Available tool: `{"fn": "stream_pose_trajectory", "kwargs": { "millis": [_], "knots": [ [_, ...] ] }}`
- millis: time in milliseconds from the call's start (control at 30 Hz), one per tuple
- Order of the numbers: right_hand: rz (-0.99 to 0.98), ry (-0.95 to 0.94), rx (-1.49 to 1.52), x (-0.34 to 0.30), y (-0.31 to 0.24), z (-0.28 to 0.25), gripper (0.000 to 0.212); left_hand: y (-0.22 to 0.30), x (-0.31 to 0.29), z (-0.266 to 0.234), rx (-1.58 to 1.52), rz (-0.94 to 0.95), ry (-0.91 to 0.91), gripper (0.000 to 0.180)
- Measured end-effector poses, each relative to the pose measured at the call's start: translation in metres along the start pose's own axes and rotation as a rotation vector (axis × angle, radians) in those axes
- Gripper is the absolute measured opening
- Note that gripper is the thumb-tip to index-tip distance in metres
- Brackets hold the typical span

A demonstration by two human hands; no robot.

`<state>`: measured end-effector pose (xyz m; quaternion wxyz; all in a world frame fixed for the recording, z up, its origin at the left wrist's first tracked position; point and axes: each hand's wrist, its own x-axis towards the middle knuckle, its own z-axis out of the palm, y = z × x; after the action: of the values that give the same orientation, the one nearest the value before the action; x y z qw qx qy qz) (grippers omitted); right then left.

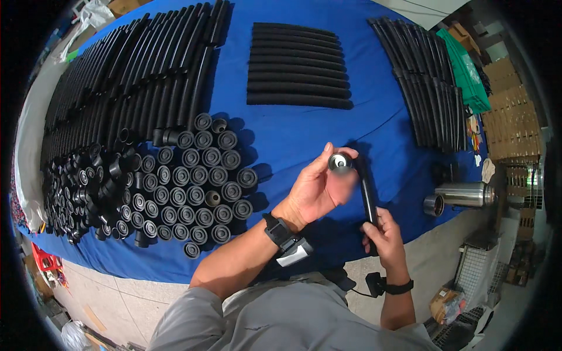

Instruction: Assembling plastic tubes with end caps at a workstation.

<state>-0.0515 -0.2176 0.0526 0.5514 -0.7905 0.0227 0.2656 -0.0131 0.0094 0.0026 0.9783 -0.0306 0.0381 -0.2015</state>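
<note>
My left hand (319,188) pinches a small round cap (339,161) with a shiny metal face at the top end of a black tube (367,196). My right hand (383,237) grips the lower end of that tube, holding it nearly upright above the blue table (293,140). To the left of my hands stands a cluster of short black round caps (199,175), set upright in rows.
Long black tubes (134,76) lie in rows at the far left, ribbed black sleeves (298,64) at the far middle, more tubes (427,82) at the right. A steel flask (465,194) lies beside its cup (433,205) at the right edge. Cardboard trays (512,117) stand beyond.
</note>
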Motion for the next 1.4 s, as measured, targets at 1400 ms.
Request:
{"fn": "stream_pose_trajectory", "kwargs": {
  "millis": [1400],
  "knots": [
    [0.206,-0.261,0.289,-0.022,-0.008,0.042,0.037,0.001,-0.001,0.010,0.406,0.399,0.275,0.033]
  ]
}}
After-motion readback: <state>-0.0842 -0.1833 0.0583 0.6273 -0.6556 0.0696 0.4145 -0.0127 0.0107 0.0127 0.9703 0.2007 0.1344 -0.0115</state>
